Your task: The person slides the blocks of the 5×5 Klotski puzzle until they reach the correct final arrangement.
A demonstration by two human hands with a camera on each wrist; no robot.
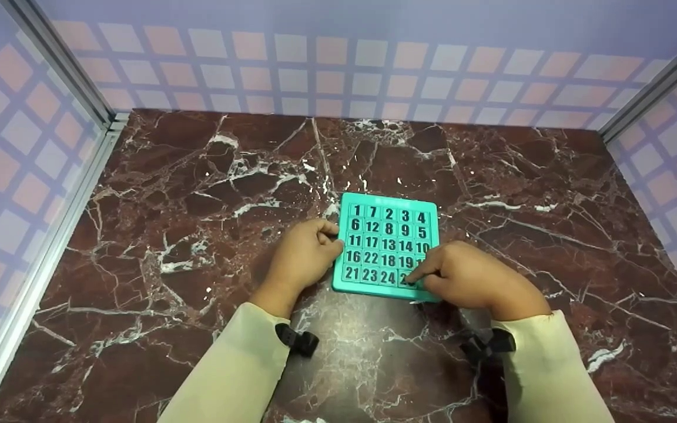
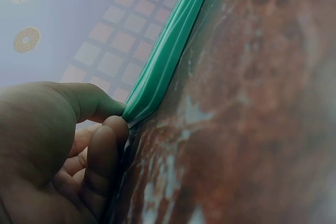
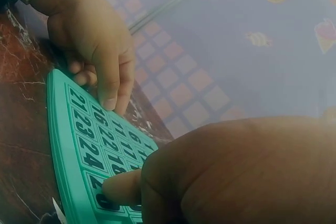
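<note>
A teal sliding number puzzle lies flat on the marble-patterned tabletop, its black-numbered tiles facing up. My left hand pinches the puzzle's left edge; in the left wrist view the thumb lies against the teal rim with a bent finger beside it. From the right side, my right hand reaches over the lower right corner. Its index fingertip presses on the tile marked 20 in the bottom row. That hand hides the lower right corner and part of the right column.
Dark red marble tabletop with white veins surrounds the puzzle. A back wall with pink and white squares stands behind it, and side panels with metal corner strips rise left and right. Black straps sit on both wrists.
</note>
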